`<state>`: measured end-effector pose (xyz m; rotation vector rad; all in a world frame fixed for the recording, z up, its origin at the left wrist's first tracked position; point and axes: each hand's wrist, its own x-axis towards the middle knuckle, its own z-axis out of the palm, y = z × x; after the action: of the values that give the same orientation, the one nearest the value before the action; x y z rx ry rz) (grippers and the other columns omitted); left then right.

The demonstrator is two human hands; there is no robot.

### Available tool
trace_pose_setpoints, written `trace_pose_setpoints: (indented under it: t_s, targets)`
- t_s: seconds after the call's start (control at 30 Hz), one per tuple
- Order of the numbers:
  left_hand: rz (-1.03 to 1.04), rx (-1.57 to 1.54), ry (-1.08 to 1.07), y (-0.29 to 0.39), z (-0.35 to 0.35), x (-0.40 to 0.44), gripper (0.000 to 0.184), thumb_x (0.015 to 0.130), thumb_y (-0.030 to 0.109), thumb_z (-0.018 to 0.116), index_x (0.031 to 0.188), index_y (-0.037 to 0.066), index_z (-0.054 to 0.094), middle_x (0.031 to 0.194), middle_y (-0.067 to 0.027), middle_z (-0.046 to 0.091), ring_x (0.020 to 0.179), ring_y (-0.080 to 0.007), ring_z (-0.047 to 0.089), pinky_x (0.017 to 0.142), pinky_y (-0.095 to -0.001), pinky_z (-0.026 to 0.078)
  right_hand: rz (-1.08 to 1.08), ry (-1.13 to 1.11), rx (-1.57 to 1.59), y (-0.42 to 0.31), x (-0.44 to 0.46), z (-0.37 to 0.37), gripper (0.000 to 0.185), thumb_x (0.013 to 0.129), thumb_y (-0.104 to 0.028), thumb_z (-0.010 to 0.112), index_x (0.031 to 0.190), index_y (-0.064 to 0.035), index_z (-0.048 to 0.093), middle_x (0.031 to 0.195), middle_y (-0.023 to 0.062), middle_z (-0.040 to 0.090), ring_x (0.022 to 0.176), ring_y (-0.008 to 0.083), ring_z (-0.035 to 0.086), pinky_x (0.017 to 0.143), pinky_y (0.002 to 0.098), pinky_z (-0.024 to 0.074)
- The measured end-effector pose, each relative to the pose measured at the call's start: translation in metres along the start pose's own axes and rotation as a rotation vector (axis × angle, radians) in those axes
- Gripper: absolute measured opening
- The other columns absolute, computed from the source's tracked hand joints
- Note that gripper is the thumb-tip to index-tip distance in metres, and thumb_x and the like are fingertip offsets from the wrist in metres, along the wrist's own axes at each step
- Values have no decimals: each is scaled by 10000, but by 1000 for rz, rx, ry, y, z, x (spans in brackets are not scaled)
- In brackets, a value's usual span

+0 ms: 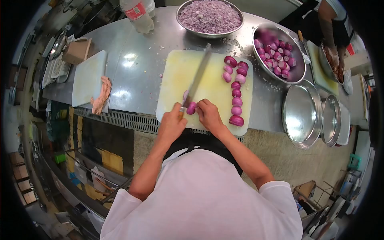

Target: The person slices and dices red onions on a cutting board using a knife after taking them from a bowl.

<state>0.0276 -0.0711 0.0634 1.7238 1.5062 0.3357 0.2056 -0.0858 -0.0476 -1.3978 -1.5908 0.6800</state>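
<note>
My left hand (172,119) is closed around the handle of a long knife (200,72). Its blade points away from me, slanting up and right over the white cutting board (170,88). On the blade's right side, a peeled red onion piece (191,108) is gripped at its right edge by the fingers of my right hand (210,116). A paler onion piece (185,95) shows partly behind the blade on the left. Along the board's right side, several red onion halves (236,93) lie in a column, with a few more beside its top.
Beyond the board stands a bowl of chopped onion (210,18); right of it, a metal bowl (296,76) holds peeled onions. Empty steel bowls (302,114) sit at the right edge. A bottle (140,18), another board (90,78) and a pinkish cloth (102,96) are left. A co-worker's arms (328,30) reach into a bowl.
</note>
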Motion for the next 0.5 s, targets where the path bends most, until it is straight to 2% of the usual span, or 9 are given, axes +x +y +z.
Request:
trace_pose_setpoints:
  t_s: [0.03, 0.1, 0.13, 0.2, 0.23, 0.3, 0.37, 0.43, 0.5]
  targets:
    - [5, 5, -14, -6, -5, -3, 295, 855, 59, 639, 1122, 5, 527, 866, -317, 693, 881, -558, 656, 740, -610, 498, 83, -7, 6, -4, 0, 0, 130, 868, -55, 728, 954, -9, 643, 926, 176, 626, 854, 410, 657, 758, 499, 545]
    - [40, -43, 138, -18, -17, -4, 290, 846, 66, 630, 1105, -14, 526, 805, -289, 677, 777, -515, 677, 701, -569, 512, 82, 23, -83, -20, 3, 6, 184, 850, -79, 753, 986, -13, 650, 943, 168, 628, 871, 402, 657, 761, 485, 546]
    - [51, -45, 125, -27, -21, 0, 290, 846, 66, 630, 1105, -14, 526, 805, -289, 677, 777, -515, 677, 701, -569, 512, 67, 38, -169, -24, 6, 8, 239, 832, -104, 779, 1018, -17, 658, 961, 159, 630, 888, 394, 657, 765, 471, 547]
    - [-85, -76, 117, -47, -21, 10, 246, 846, 56, 611, 1057, -18, 510, 715, -225, 634, 609, -398, 671, 597, -501, 525, 76, 12, -184, -25, 11, 9, 266, 826, -122, 785, 1038, -28, 655, 970, 157, 625, 912, 396, 652, 784, 482, 544]
    - [-74, -79, 115, -54, -17, 11, 246, 846, 56, 611, 1057, -18, 510, 715, -225, 634, 609, -398, 671, 597, -501, 525, 79, -25, -187, -22, 14, 9, 293, 821, -141, 790, 1058, -39, 652, 980, 154, 620, 936, 398, 647, 802, 493, 541]
    - [-140, -204, 104, -68, -11, 5, 216, 846, 16, 593, 1054, 18, 536, 618, -77, 531, 434, -185, 556, 386, -357, 430, 94, -21, -180, -8, 26, 1, 220, 825, -95, 754, 1019, -46, 662, 993, 149, 630, 964, 393, 644, 821, 487, 544]
    - [-139, -200, 111, -68, -8, -1, 217, 845, 16, 594, 1053, 14, 535, 628, -82, 538, 434, -186, 558, 384, -359, 435, 42, 74, -333, 16, 40, -22, 178, 818, -49, 718, 991, -50, 673, 1010, 140, 642, 1001, 382, 636, 835, 474, 545]
    - [-147, -202, 129, -70, -4, -6, 217, 844, 16, 595, 1052, 11, 535, 637, -88, 545, 434, -186, 561, 383, -361, 439, 33, 145, -466, 40, 58, -47, 227, 787, 33, 647, 994, -52, 686, 1045, 136, 646, 1022, 369, 626, 812, 504, 547]
    - [-96, -232, 158, -74, -1, -5, 228, 842, 21, 601, 1059, 11, 532, 650, -96, 565, 442, -193, 574, 392, -364, 447, 27, 159, -556, 44, 70, -70, 266, 781, 39, 642, 1023, -54, 702, 1072, 137, 654, 1032, 361, 623, 826, 507, 545]
